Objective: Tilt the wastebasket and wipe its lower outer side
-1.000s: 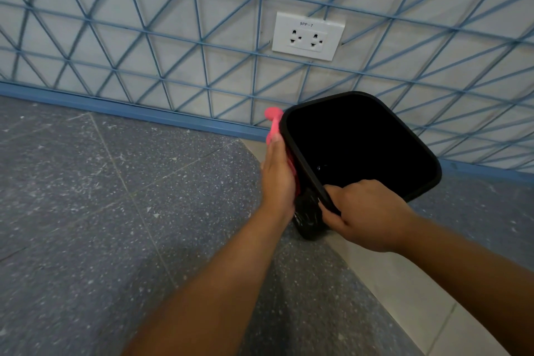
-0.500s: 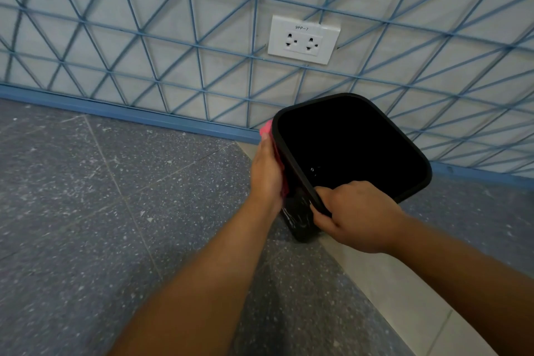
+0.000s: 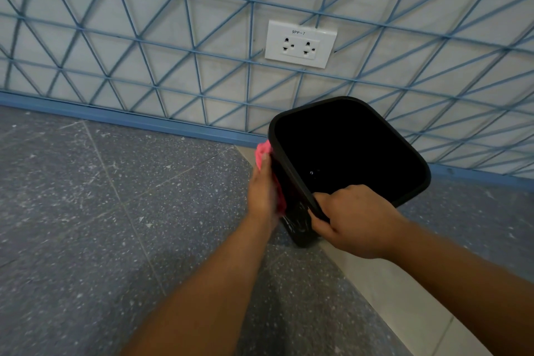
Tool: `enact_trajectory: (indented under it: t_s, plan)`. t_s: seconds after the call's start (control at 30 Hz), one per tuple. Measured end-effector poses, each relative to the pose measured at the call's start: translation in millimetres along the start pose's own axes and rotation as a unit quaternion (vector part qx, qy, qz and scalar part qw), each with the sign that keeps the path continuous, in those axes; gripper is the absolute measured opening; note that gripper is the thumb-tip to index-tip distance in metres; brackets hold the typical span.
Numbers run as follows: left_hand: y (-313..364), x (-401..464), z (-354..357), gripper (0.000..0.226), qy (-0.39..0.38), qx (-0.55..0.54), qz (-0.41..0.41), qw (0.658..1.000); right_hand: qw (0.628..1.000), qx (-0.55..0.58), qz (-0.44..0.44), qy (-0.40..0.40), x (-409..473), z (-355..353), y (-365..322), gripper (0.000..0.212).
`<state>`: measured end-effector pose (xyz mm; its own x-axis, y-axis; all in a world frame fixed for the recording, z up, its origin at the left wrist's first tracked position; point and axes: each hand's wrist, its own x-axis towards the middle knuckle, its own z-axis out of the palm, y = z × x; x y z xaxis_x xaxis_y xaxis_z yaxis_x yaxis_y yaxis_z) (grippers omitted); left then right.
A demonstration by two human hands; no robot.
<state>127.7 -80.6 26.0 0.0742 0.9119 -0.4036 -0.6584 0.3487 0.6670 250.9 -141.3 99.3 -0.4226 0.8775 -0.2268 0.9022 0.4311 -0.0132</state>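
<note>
A black plastic bin [image 3: 349, 150] is tilted toward me above the floor, its dark inside showing. My right hand [image 3: 352, 220] grips the near rim of the bin, fingers curled over the edge. My left hand [image 3: 264, 191] presses a pink cloth [image 3: 264, 153] flat against the bin's left outer wall. Most of the cloth is hidden between the palm and the bin; only its top end shows above the fingers.
A white double wall socket [image 3: 300, 43] sits on the wall behind, among blue triangular lines. A blue skirting strip [image 3: 115, 117] runs along the wall's foot. The floor is grey speckled tile [image 3: 101, 211] with a pale strip [image 3: 398, 292] on the right.
My left hand with the pink cloth slid down the bin's left wall, so less cloth shows above the fingers. The right hand kept its grip on the rim.
</note>
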Motion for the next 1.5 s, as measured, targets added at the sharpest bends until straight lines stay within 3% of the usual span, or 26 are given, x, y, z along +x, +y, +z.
enact_trajectory:
  t_s: [0.17, 0.23, 0.33, 0.47, 0.63, 0.73, 0.8, 0.9, 1.07, 1.13, 1.33, 1.4, 1.5]
  plan:
    - [-3.1, 3.6, -0.3, 0.049, 0.009, 0.076, 0.06, 0.995, 1.0, -0.003, 0.0, 0.004, 0.5, 1.0, 0.3, 0.03]
    - [-6.6, 3.4, -3.7, 0.052, -0.003, 0.115, 0.043, 0.992, 1.0, -0.005, -0.002, 0.007, 0.4, 1.4, 0.4, 0.029]
    - [0.1, 12.2, 0.0, 0.057, 0.002, 0.06, -0.019, 0.998, 1.0, -0.003, 0.003, 0.011, 1.5, 2.0, 0.7, 0.028]
    - [-8.6, 4.1, 1.5, 0.054, -0.009, 0.05, 0.038, 0.998, 1.0, -0.005, 0.005, -0.001, -1.7, 2.8, 0.2, 0.027]
    - [-5.1, 7.6, -0.1, 0.055, -0.005, 0.022, -0.005, 1.0, 1.0, 0.009, 0.01, 0.001, -3.4, 2.3, -0.7, 0.025]
    - [-12.5, -4.4, 2.4, 0.045, 0.015, 0.047, 0.073, 0.996, 1.0, 0.008, 0.01, 0.006, -1.5, 2.5, -0.1, 0.026]
    - [-20.6, -7.5, -1.8, 0.048, 0.021, 0.063, 0.074, 0.995, 1.0, 0.008, 0.01, 0.007, -1.6, 2.6, -0.1, 0.026]
    - [-14.6, 4.9, -5.8, 0.056, 0.012, 0.037, 0.001, 0.999, 1.0, 0.008, 0.009, 0.007, -0.7, 3.3, -0.2, 0.027]
    - [-20.4, 0.8, -4.9, 0.066, 0.0, 0.084, 0.06, 0.995, 1.0, 0.002, 0.012, 0.006, -0.9, 4.2, -1.0, 0.026]
    - [-25.5, 4.0, -13.2, 0.052, -0.021, 0.112, 0.044, 0.993, 1.0, 0.009, 0.015, 0.005, -2.5, 3.7, -1.8, 0.025]
    - [-13.5, 20.3, -34.7, 0.055, -0.034, 0.095, -0.049, 0.994, 1.0, 0.006, 0.022, 0.005, -5.1, 2.8, -2.8, 0.02]
    - [-16.8, 17.1, -42.7, 0.055, -0.036, 0.121, -0.109, 0.986, 1.0, 0.003, 0.017, 0.003, -5.9, 3.7, -2.4, 0.02]
    - [-27.5, 24.8, -57.9, 0.045, -0.003, 0.162, -0.121, 0.979, 1.0, -0.005, 0.011, 0.014, -4.2, 4.7, -2.0, 0.029]
